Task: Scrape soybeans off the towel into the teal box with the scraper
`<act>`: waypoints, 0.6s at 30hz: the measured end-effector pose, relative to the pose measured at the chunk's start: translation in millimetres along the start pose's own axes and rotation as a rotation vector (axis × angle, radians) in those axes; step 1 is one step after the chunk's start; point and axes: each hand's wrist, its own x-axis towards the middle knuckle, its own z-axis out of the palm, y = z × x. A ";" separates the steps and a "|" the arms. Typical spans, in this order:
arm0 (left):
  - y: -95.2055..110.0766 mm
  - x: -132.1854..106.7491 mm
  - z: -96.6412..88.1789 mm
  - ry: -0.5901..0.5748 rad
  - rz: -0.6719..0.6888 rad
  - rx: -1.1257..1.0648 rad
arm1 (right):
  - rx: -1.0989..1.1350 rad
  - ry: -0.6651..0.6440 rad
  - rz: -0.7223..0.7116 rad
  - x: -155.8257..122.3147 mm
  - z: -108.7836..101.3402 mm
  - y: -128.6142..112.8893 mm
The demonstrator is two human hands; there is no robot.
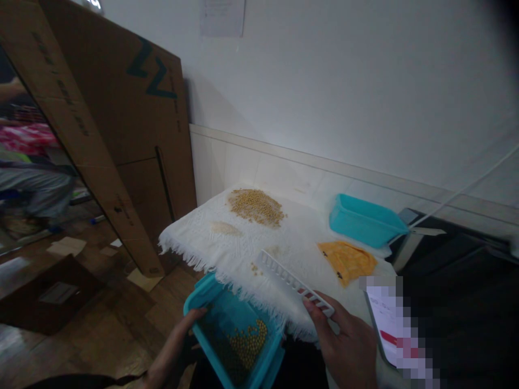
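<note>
The left hand [190,326] grips the near teal bin [227,316] by its left rim, the thumb laid over the edge and the other fingers dim beneath it; the bin is tilted just below the fringed front edge of a white cloth [300,232], which overlaps its far side; inside, yellowish beans [250,343] are gathered toward the bin's right-hand side, while its left part lies in shadow; the right hand [344,340] pinches the near end of a white slotted strip [290,278] between thumb and fingers; the strip slants away to the left over the cloth, its far end near a few loose beans [254,268], though whether it touches the cloth cannot be told; farther back on the cloth spreads a larger bean pile [255,206], with a thin patch of pale grains [226,228] just in front of it; to the right stands a second teal bin [367,219], and a crumpled orange-yellow bag [349,263] lies in front of it; a phone [387,324], partly blurred out, lies beside the right hand; a tall cardboard box [117,102] stands at the left against the pale wall [344,92], and beyond it part of another person's arm [10,89] shows.
</note>
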 end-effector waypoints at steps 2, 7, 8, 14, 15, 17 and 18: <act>-0.9 -0.1 -0.4 -0.011 -0.001 0.000 | 0.011 -0.007 0.000 0.6 -0.6 -1.5; -2.6 0.6 -0.5 -0.008 0.026 0.000 | -0.011 -0.003 -0.023 3.9 -3.8 -3.8; -2.2 0.3 -0.2 -0.015 0.027 -0.001 | -0.022 -0.012 -0.040 4.5 -5.2 -3.8; 2.8 -4.1 2.8 -0.020 0.020 0.025 | -0.057 -0.048 -0.008 -1.9 -11.0 -6.1; 3.2 -4.9 3.0 -0.024 0.023 0.031 | -0.055 -0.033 0.018 -4.5 -10.8 -7.1; 3.6 -6.3 3.0 -0.037 0.019 0.042 | -0.037 -0.019 0.044 -9.5 -9.8 -8.9; 3.6 -6.9 3.0 -0.043 0.016 0.040 | -0.026 -0.018 0.047 -11.4 -9.4 -9.6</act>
